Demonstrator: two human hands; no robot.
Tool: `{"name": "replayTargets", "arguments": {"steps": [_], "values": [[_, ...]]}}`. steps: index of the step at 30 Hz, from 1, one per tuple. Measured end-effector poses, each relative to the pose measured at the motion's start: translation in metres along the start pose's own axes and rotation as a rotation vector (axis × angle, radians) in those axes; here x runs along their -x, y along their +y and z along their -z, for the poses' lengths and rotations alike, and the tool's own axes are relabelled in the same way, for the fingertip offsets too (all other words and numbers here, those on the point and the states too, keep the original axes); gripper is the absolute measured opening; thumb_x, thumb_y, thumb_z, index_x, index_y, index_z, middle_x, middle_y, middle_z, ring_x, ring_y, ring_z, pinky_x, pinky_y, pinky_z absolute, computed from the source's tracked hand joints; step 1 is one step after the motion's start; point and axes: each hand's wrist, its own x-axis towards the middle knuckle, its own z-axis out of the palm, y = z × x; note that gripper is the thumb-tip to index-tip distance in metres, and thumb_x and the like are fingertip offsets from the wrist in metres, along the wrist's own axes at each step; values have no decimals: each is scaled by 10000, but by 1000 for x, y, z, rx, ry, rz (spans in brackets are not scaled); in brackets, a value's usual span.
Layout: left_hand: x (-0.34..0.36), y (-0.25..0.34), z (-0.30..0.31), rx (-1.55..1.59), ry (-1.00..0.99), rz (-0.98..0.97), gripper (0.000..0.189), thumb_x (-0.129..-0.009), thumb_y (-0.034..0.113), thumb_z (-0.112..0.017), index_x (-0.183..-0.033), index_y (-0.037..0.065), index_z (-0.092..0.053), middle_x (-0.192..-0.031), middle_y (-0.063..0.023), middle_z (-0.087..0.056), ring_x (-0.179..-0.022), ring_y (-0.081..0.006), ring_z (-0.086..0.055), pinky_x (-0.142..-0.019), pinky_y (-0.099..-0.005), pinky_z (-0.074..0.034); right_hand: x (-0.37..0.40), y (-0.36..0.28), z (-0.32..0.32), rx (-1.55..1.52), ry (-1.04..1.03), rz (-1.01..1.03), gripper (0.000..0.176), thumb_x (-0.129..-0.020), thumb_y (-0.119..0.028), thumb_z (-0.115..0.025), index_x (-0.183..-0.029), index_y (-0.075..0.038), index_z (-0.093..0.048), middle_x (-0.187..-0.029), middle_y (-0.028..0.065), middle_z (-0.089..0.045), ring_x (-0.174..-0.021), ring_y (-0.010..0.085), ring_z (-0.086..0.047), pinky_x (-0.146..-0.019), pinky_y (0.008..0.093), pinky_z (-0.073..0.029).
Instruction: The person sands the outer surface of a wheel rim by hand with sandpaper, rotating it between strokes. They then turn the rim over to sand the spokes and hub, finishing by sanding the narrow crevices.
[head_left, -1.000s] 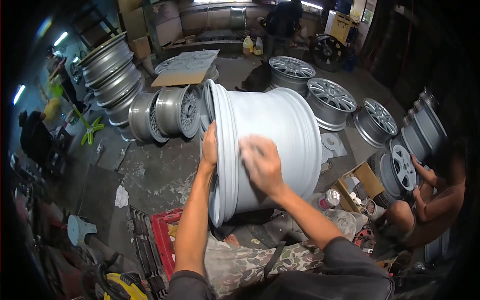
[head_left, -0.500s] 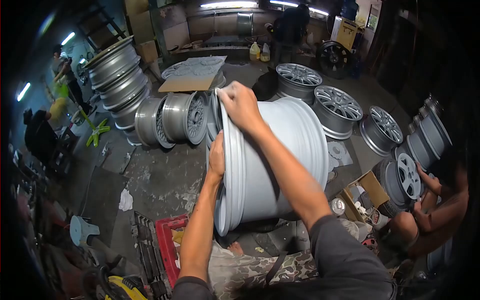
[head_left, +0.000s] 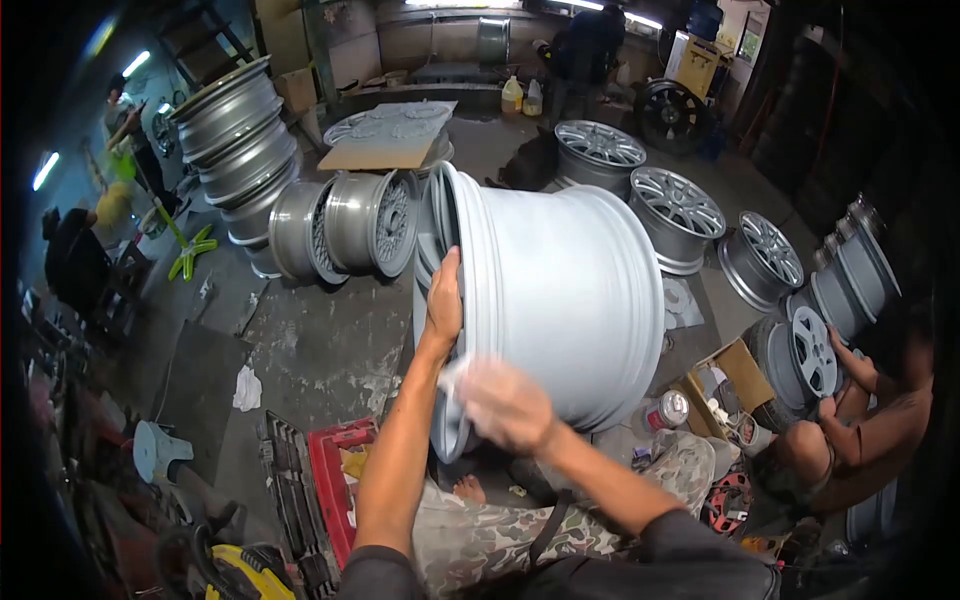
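A large light grey wheel rim [head_left: 570, 290] lies on its side in front of me, its spoked face turned left. My left hand [head_left: 443, 305] holds the rim's left edge, fingers wrapped over the lip. Lower on the same edge, my right hand [head_left: 500, 405] is smeared by motion. Something pale shows at its fingertips, too blurred to name.
Grey rims [head_left: 350, 228] stand at left beside a tall rim stack [head_left: 240, 150]; more rims [head_left: 677, 215] lie at right. A red tray [head_left: 330, 480] and an open carton [head_left: 725, 385] flank my legs. A person [head_left: 870, 430] at right handles another rim.
My right hand has moved from the top of the rim's left edge down to its lower part. My left hand stays on the edge, slightly higher and further right.
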Motion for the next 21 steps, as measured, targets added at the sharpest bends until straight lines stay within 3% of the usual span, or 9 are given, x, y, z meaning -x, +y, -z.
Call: {"name": "replayTargets", "arguments": {"steps": [2, 4, 8, 11, 12, 13, 16, 19, 21], "values": [[0, 4, -1, -70, 81, -51, 561, -1116, 372, -332, -1113, -61, -690, -1029, -126, -729, -914, -191, -667, -896, -307, -494, -47, 36, 8, 211, 114, -166, 201, -913, -14, -686, -1098, 42, -739, -1184, 207, -719, -1100, 392, -702, -995, 459, -552], [-5, 5, -1, 308, 11, 47, 567, -1116, 371, -325, -1115, -69, -683, -1009, -144, -728, -910, -204, -670, -894, -314, -493, -96, 92, 10, 126, 121, -480, 235, -965, -108, -663, -1126, 46, -737, -1130, 211, -733, -1034, 341, -725, -908, 388, -558], [-10, -2, 2, 130, -9, 23, 575, -1110, 390, -326, -1135, -65, -676, -1012, -135, -727, -901, -203, -674, -885, -315, -494, -116, 216, 17, 161, -180, -755, 301, -992, -234, -626, -958, 43, -738, -1018, 261, -710, -919, 429, -696, -830, 434, -546], [-8, -1, 2, 143, 4, 33, 575, -1108, 383, -317, -1141, -69, -670, -1028, -151, -723, -923, -211, -671, -909, -327, -487, -105, 174, 31, 205, -181, -703, 349, -1016, -268, -605, -1116, 44, -724, -1114, 250, -718, -1003, 368, -722, -872, 384, -545], [-6, 3, 2, 258, -25, 114, 573, -1108, 378, -313, -1147, -72, -665, -1037, -159, -721, -941, -218, -670, -927, -334, -484, -92, 137, 36, 211, -146, -615, 334, -1009, -236, -613, -1185, 28, -715, -1157, 236, -720, -1040, 393, -706, -929, 397, -533], [-3, 0, 1, 183, 5, -25, 566, -1108, 369, -315, -1149, -75, -663, -1051, -170, -717, -961, -222, -667, -950, -330, -479, -65, 99, 40, 367, -120, -370, 339, -994, -182, -627, -1264, 9, -699, -1242, 196, -713, -1139, 369, -685, -1014, 433, -504], [-3, 1, 2, 165, -18, -11, 565, -1107, 366, -316, -1166, -80, -658, -1057, -182, -714, -970, -221, -667, -961, -320, -476, 39, 13, 64, 414, -396, -169, 317, -942, -107, -687, -1255, -98, -736, -1394, 69, -664, -1371, 266, -570, -1166, 452, -413], [-8, -34, -10, 39, 147, -41, 571, -1104, 375, -322, -1094, -76, -673, -974, -167, -717, -883, -212, -667, -896, -315, -485, 73, 42, 98, 462, -306, -169, 311, -948, -101, -681, -1254, -92, -735, -1372, 88, -677, -1328, 285, -606, -1143, 458, -436], [-3, -10, -3, 124, 62, -5, 577, -1102, 382, -325, -1048, -72, -677, -925, -156, -715, -834, -210, -660, -863, -319, -486, 23, 76, 108, 589, -193, -340, 292, -966, -79, -650, -1246, -41, -724, -1339, 154, -683, -1296, 321, -622, -1113, 459, -460]]}}
